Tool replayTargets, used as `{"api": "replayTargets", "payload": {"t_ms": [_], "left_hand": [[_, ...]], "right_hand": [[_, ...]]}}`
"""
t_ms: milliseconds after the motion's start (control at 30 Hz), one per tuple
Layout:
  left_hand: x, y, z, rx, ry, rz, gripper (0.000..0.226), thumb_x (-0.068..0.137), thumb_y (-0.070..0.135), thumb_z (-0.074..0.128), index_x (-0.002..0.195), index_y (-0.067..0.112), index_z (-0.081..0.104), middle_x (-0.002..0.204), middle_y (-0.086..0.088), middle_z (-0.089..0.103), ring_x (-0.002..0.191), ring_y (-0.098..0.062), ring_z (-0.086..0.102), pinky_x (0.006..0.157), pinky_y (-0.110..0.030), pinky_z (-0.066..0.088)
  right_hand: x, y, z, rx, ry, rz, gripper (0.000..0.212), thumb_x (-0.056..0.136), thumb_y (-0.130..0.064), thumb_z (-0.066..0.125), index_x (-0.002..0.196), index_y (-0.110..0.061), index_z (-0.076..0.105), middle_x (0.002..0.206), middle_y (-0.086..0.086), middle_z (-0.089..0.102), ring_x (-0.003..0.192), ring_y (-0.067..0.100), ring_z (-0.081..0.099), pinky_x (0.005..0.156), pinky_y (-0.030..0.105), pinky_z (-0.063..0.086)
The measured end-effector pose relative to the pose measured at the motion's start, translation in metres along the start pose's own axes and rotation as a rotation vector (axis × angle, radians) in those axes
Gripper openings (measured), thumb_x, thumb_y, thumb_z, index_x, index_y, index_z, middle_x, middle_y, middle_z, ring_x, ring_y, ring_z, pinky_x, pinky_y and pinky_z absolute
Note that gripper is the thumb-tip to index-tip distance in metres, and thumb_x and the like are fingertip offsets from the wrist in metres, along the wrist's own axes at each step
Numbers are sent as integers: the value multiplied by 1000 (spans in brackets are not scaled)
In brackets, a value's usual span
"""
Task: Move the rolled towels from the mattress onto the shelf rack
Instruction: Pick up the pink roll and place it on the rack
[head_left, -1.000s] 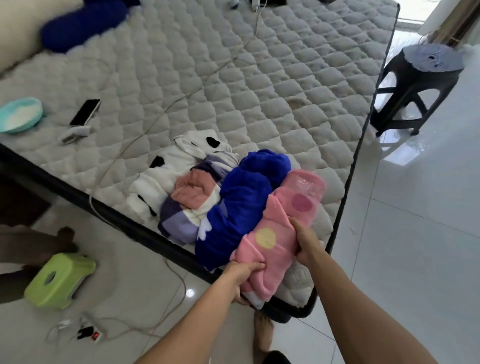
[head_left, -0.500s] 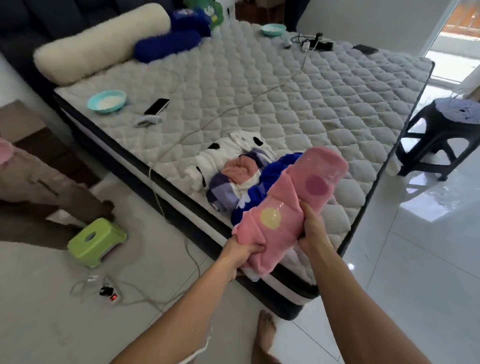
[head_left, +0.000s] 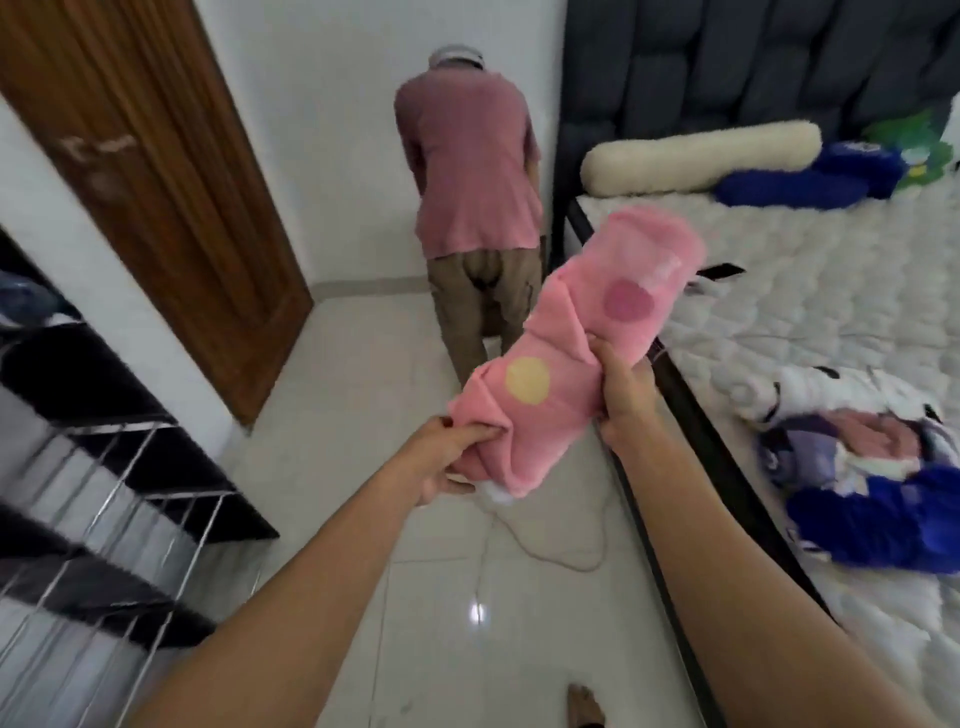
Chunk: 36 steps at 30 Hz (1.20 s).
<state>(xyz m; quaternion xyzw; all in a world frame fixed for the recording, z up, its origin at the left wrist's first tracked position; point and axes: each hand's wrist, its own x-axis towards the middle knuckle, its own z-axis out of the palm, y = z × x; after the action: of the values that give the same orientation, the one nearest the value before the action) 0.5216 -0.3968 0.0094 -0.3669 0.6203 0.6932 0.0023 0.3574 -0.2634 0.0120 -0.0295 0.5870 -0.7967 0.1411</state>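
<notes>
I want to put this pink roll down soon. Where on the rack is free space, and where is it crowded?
The rack at left shows bare black shelves between its wire dividers. Its top level, near the wall, already holds bundled cloth, so it is crowded. Both hands, left hand and right hand, grip the pink roll over the open floor.

One view only, from a camera worn on the head. It looks forward and down along both forearms, close to the hands. The floor runs through the centre, the shelf rack sits at the left edge, the mattress at the right, a door beyond.
</notes>
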Motion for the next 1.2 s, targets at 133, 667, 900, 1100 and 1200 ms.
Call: {"api": "replayTargets", "payload": {"t_ms": [133,667,900,1100,1200], "left_hand": [[-28,-6,-91,-122,210,86,62,81,24,73,130,28,35,119,-1,58,97,-26,61,91,-53,51],[-94,-50,-306,-395,733,49,35,66,12,73,99,17,62,97,-14,68,94,-29,64,87,-50,57],[-152,-97,-342,-529,1077,54,50,63,24,80,111,20,66,109,-3,74,108,-25,66,96,-51,51],[-193,-123,-377,-715,1335,123,39,71,18,74,109,13,65,101,-7,73,96,-25,67,76,-38,54],[-211,-123,-411,-825,1451,194,29,82,10,67,111,13,64,105,-10,72,93,-25,67,70,-35,55]], "right_hand": [[-26,6,120,-68,-238,-52,69,57,-30,83,118,-7,62,109,9,72,99,22,70,84,40,60],[-146,76,430,-460,-1251,-318,86,66,-39,84,135,-18,37,114,-7,52,99,16,54,77,27,45],[-245,101,507,-497,-1637,-331,82,59,-42,82,128,-16,44,122,4,61,106,26,60,83,39,52],[-332,132,571,-563,-1822,-302,87,65,-48,78,133,-12,39,114,0,54,100,22,54,80,36,47],[-372,144,613,-601,-1839,-229,91,67,-49,76,138,-9,37,130,10,56,114,31,57,92,40,50]]}}
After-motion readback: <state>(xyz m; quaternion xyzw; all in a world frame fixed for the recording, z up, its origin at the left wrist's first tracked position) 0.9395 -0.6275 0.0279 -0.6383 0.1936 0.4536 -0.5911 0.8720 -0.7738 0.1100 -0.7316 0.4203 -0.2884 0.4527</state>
